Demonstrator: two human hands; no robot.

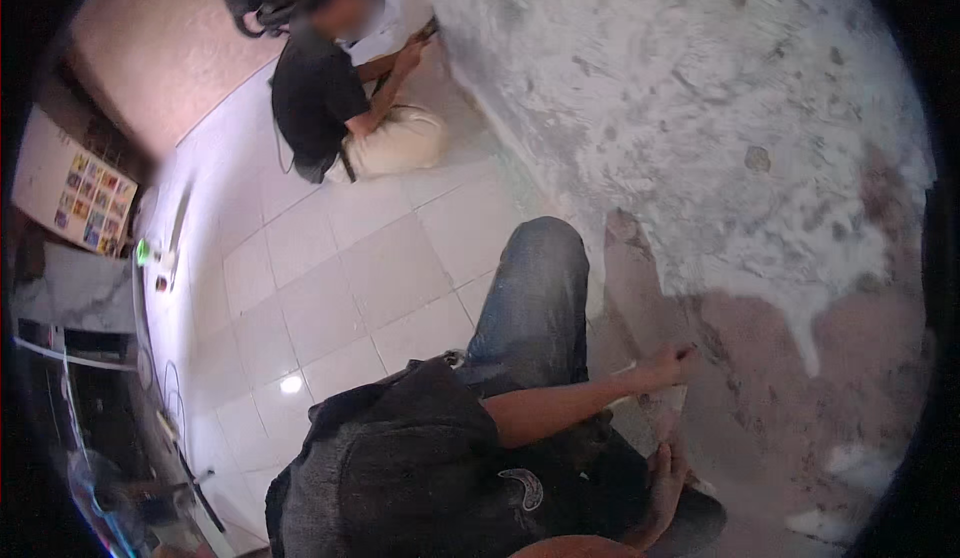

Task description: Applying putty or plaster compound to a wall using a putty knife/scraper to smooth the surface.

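Observation:
My left hand is closed in front of the lower part of the wall. A small dark spot shows at its fingertips, too small to name. Below it, my right hand has its fingers bent against the lower end of a pale flat piece. This piece spans the gap between both hands; its kind cannot be made out. Beside them rises a wall with patchy white coating above and bare brownish surface below. My bent knee in blue jeans is near the wall.
Farther off, another person in a black shirt sits low by the same wall, holding a dark object. Pale tiles cover the floor. A panel of small coloured pictures, a green-and-white item and cables are at left.

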